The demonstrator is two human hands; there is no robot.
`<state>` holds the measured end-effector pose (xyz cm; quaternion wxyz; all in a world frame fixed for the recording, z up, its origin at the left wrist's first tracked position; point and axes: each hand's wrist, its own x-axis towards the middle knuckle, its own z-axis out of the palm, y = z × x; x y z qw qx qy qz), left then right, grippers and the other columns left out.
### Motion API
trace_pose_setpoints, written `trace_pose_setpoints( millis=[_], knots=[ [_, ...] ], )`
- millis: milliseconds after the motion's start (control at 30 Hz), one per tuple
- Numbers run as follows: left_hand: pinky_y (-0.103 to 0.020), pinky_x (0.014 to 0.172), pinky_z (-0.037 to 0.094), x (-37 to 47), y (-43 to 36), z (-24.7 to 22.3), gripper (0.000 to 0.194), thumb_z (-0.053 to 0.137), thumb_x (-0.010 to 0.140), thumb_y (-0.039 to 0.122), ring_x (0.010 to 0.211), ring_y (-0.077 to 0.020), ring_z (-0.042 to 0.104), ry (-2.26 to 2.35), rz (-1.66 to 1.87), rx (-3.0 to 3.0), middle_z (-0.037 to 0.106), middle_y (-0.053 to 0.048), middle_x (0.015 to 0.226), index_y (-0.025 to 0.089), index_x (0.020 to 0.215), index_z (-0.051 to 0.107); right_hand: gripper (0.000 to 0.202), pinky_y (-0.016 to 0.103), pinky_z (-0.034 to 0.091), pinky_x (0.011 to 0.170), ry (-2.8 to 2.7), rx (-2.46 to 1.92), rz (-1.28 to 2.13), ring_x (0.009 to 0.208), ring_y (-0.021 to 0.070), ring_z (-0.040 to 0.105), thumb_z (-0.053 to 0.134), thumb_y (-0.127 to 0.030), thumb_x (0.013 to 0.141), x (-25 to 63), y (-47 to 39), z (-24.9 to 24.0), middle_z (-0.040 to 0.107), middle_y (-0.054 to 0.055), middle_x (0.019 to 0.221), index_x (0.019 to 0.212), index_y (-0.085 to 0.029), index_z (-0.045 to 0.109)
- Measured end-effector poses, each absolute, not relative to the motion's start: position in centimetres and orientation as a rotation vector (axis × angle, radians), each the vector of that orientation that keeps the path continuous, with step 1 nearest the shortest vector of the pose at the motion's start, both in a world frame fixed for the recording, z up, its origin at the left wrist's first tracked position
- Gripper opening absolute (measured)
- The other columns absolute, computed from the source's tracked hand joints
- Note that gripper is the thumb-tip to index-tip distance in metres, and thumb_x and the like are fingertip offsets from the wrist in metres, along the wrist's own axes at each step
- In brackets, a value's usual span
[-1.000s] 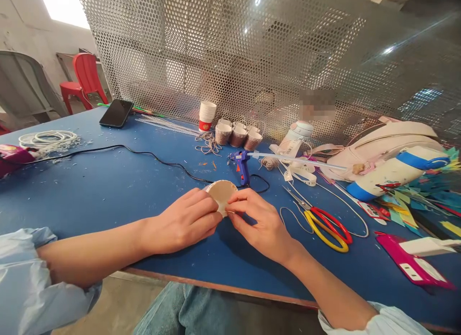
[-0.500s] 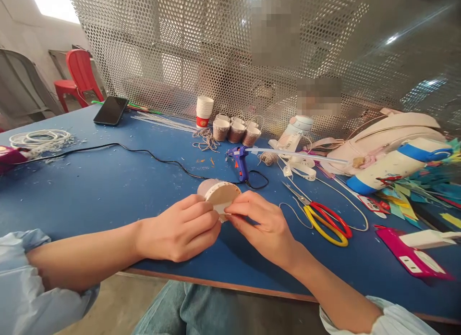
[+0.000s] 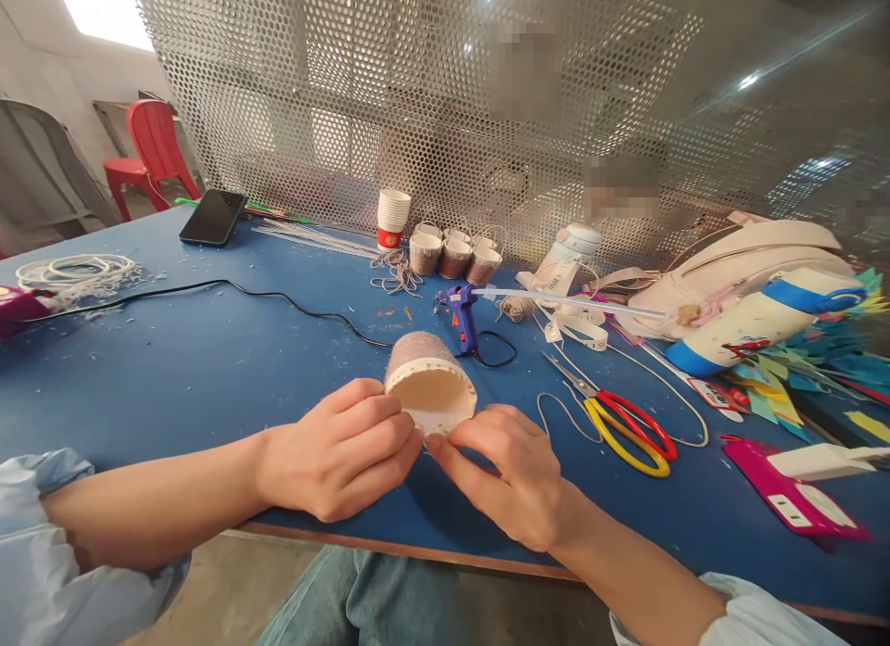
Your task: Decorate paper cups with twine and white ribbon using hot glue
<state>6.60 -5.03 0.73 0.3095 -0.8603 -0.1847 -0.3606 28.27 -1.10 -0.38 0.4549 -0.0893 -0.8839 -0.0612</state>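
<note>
A paper cup (image 3: pixel 425 349) with a brownish wrapped outside and a pale rim lies tilted, its mouth facing me. My left hand (image 3: pixel 354 447) is closed on the left part of the rim, fingers curled. At the lower right of the rim, my right hand (image 3: pixel 504 465) pinches the edge between thumb and fingers. Both sets of fingertips nearly meet at the bottom of the rim. Just behind the cup stands a blue glue gun (image 3: pixel 461 317) with a long clear glue stick in its back.
Scissors (image 3: pixel 618 424) lie to the right, near a pink power strip (image 3: pixel 793 498). Behind are several small wrapped cups (image 3: pixel 455 255), stacked paper cups (image 3: pixel 394 218), string (image 3: pixel 398 273) and a phone (image 3: pixel 212 217). A black cord (image 3: pixel 292 298) crosses the left side. A bottle (image 3: pixel 765 322) and bag (image 3: pixel 751 247) stand right.
The cup has tipped so that more of its wrapped side and its inside show. Both hands have moved slightly down, with the right hand's fingers now lower on the rim.
</note>
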Motion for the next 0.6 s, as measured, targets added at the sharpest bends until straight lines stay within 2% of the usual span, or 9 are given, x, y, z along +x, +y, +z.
trace_pose_setpoints(
  millis=[233, 367, 600],
  knots=[
    [-0.033, 0.068, 0.048, 6.6, -5.0, 0.4, 0.02, 0.044, 0.09, 0.01, 0.079, -0.0192, 0.059, -0.525, -0.986, -2.291, 0.069, -0.008, 0.083, 0.016, 0.091, 0.063, 0.028, 0.031, 0.056, 0.07, -2.158, -0.206, -0.12, 0.073, 0.0149, 0.066, 0.065, -0.005, 0.084, 28.2, -0.6, -0.9, 0.068, -0.001, 0.08, 0.103, -0.025, 0.061],
    [-0.032, 0.068, 0.048, 6.6, -4.8, 0.2, 0.013, 0.05, 0.088, 0.01, 0.078, -0.0193, 0.058, -0.561, -0.976, -2.303, 0.069, -0.008, 0.083, 0.015, 0.094, 0.061, 0.028, 0.035, 0.056, 0.079, -2.225, -0.117, -0.201, 0.088, 0.019, 0.066, 0.06, -0.004, 0.086, 28.5, 0.1, -1.3, 0.068, 0.007, 0.091, 0.11, -0.018, 0.063],
    [-0.032, 0.067, 0.048, 6.8, -4.7, -0.4, 0.007, 0.054, 0.088, 0.01, 0.076, -0.0182, 0.057, -0.631, -1.016, -2.299, 0.068, -0.008, 0.082, 0.013, 0.093, 0.059, 0.027, 0.032, 0.054, 0.068, -2.168, -0.256, -0.139, 0.081, 0.019, 0.062, 0.06, -0.002, 0.085, 27.8, -0.3, -0.4, 0.066, 0.01, 0.088, 0.107, -0.017, 0.064]
  ],
)
